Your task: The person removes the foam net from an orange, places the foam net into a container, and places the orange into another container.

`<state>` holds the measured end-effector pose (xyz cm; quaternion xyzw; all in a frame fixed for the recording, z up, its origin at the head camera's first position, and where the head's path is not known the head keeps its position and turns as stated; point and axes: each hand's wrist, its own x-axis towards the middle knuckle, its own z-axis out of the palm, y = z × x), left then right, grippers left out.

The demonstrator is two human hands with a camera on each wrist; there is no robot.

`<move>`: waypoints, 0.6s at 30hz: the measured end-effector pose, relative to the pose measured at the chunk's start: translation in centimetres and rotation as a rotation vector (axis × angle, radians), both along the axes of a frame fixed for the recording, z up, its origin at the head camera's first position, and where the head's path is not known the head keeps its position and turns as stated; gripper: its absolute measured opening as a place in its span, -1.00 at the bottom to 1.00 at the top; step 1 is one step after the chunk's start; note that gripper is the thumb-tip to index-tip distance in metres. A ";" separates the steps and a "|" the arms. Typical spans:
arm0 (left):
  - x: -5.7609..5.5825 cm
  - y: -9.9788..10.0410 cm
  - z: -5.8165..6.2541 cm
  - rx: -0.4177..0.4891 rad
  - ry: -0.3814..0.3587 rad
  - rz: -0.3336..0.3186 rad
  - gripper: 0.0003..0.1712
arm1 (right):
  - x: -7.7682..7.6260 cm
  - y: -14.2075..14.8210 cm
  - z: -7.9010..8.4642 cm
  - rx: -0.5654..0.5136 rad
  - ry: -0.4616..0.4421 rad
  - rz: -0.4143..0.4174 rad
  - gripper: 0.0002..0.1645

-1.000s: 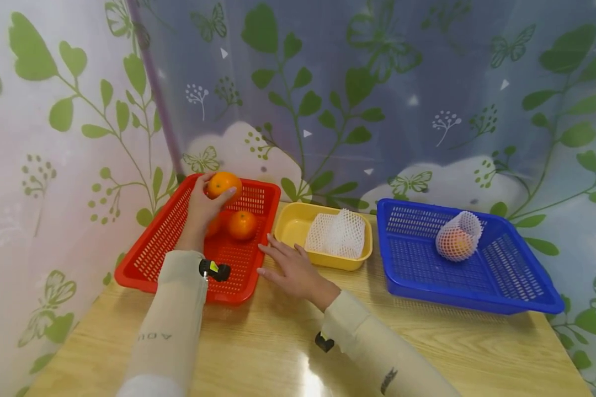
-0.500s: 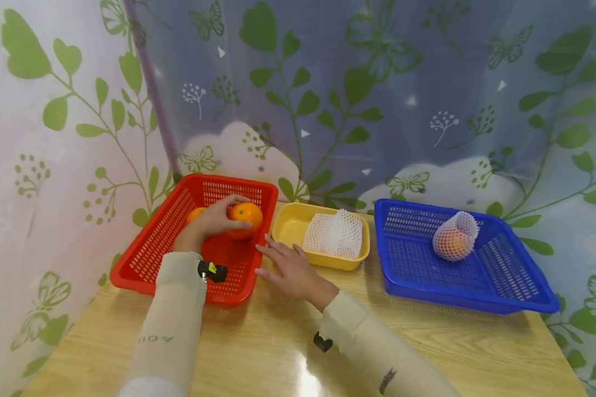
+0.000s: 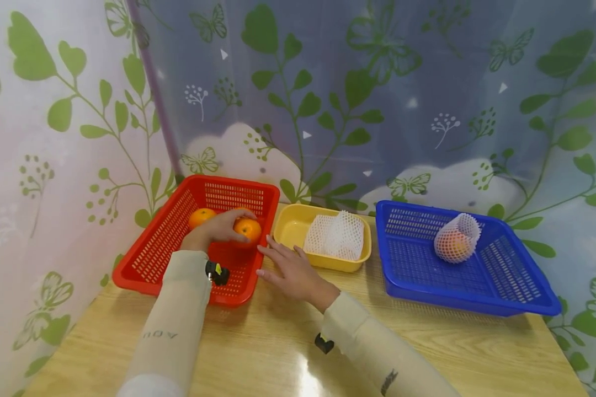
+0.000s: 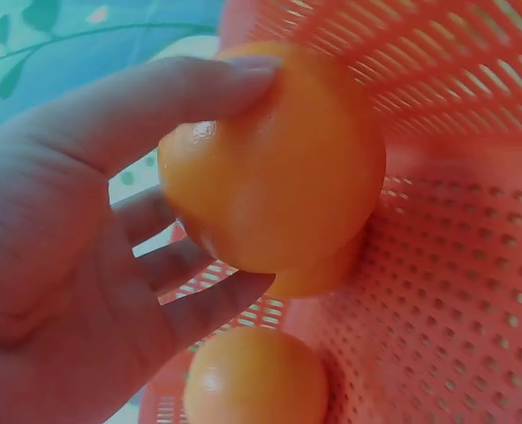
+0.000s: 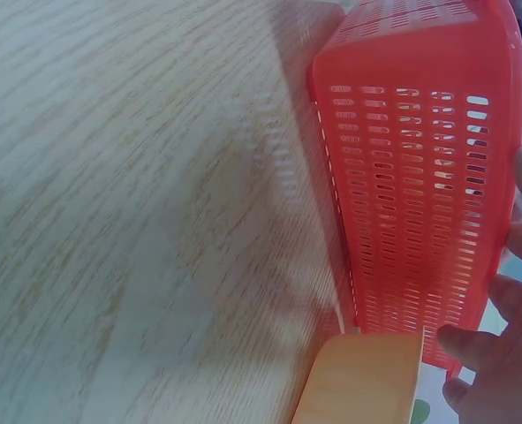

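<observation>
My left hand (image 3: 218, 226) grips an orange (image 3: 249, 229) inside the red basket (image 3: 144, 259), near its right wall. In the left wrist view the thumb (image 4: 252, 75) lies over the top of the held orange (image 4: 287, 177), with the fingers curled around its other side. A second orange (image 3: 202, 217) sits to the left of this hand. Another orange (image 4: 322, 272) shows partly behind the held one. My right hand (image 3: 298, 274) has its fingers spread and loosely straight, fingertips at the red basket's right rim, and holds nothing.
A yellow tray (image 3: 289, 229) with white foam netting (image 3: 334, 234) stands right of the red basket. Further right, a blue basket (image 3: 412, 259) contains a round fruit in a foam net (image 3: 456, 242). All stand on a wooden table (image 3: 278, 342) against a patterned curtain.
My left hand has carried the orange from the back of the red basket to the right and lower, towards its right wall. The right hand stays at the rim.
</observation>
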<state>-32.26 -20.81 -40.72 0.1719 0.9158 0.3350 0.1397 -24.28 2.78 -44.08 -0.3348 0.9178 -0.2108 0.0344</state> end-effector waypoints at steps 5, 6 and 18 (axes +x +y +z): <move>-0.5 0.3 -0.8 -0.073 -0.021 0.045 -0.37 | 0.0 0.0 0.0 -0.003 -0.008 -0.005 -0.24; -0.6 0.3 -0.9 -0.085 -0.026 0.056 -0.36 | -0.1 0.0 0.0 -0.004 -0.008 -0.005 -0.24; -0.9 0.9 -1.8 -0.120 -0.005 0.069 -0.38 | 0.0 -0.1 0.0 -0.023 0.000 0.002 -0.25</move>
